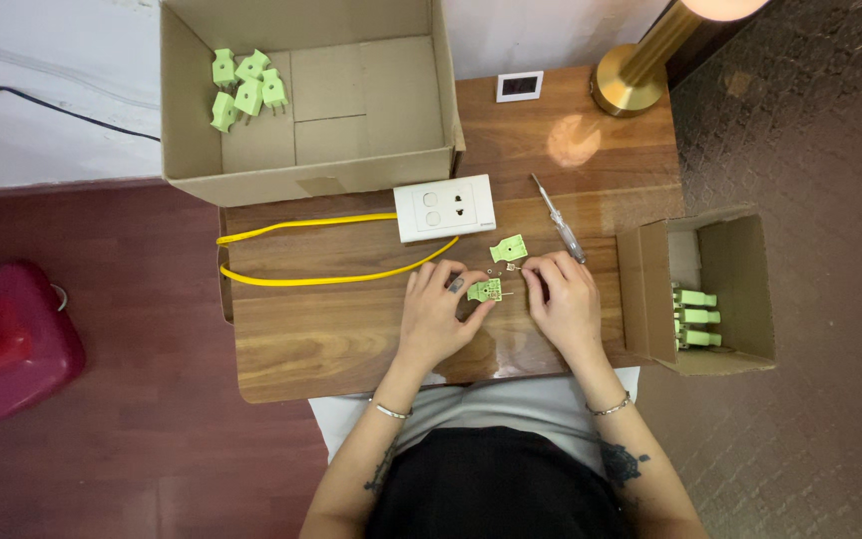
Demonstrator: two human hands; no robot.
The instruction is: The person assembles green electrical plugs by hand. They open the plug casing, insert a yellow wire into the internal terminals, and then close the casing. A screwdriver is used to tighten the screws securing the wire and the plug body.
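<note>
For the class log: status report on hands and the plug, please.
Left hand holds open green plug half. Right hand pinches small metal part. Plug cover and screwdriver lie nearby, nothing blocking.

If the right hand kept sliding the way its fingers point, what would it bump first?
Probably the small metal pieces just ahead of the right hand, then the loose light-green plastic plug cover.

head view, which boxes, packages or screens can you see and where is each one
Large cardboard box: far left of the wooden table, open, brown, green plugs in one corner.
Small cardboard box: right edge, open, brown, green plugs stacked inside.
Small display: far edge beside the brass lamp base, white square frame, dark screen.
</note>
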